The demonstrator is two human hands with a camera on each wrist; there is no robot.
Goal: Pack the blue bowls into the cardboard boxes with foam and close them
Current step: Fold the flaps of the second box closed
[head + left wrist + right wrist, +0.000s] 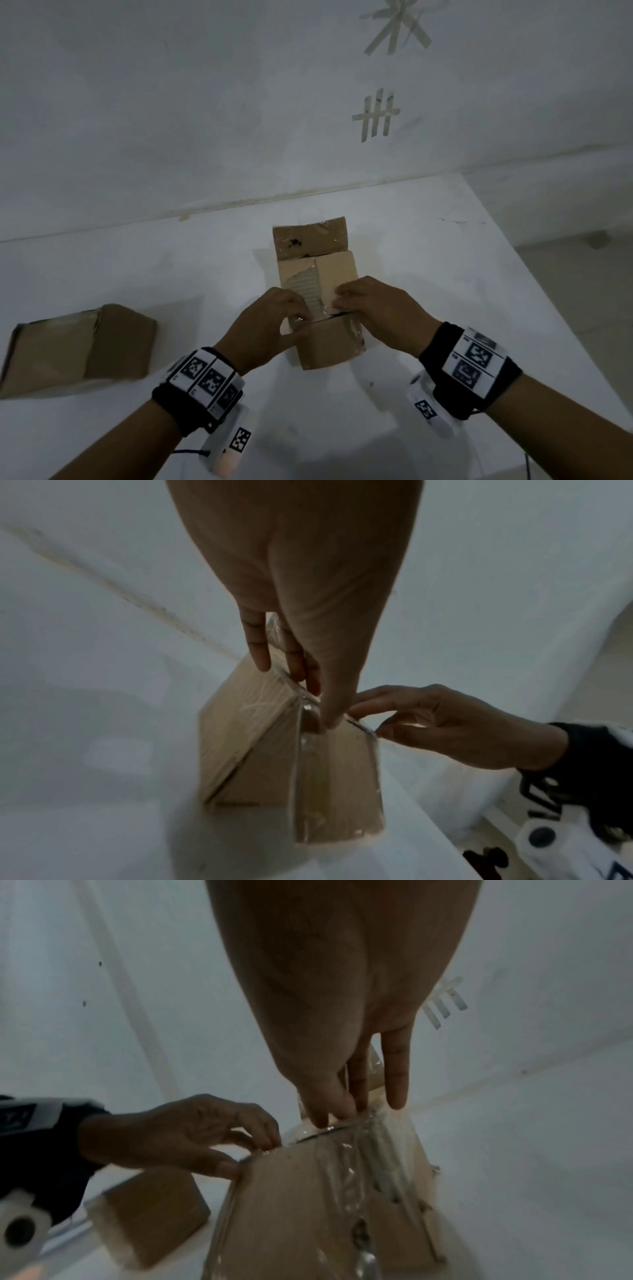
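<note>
As left hand (270, 318), right hand (373, 305) pinch box (329, 346), interior seems hidden.

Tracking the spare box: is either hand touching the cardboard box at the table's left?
No: the left hand and right hand both grip the centre box at its flaps; the left box lies apart.

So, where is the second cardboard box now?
Head view: the second box lies on the table, left of the left hand and the taped box.

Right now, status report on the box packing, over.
Left hand and right hand pinch the top flaps of the taped brown cardboard box. Far flap upright, box not closed. No blue bowl visible. Second brown cardboard box lies aside, left; nothing obstructing.
</note>
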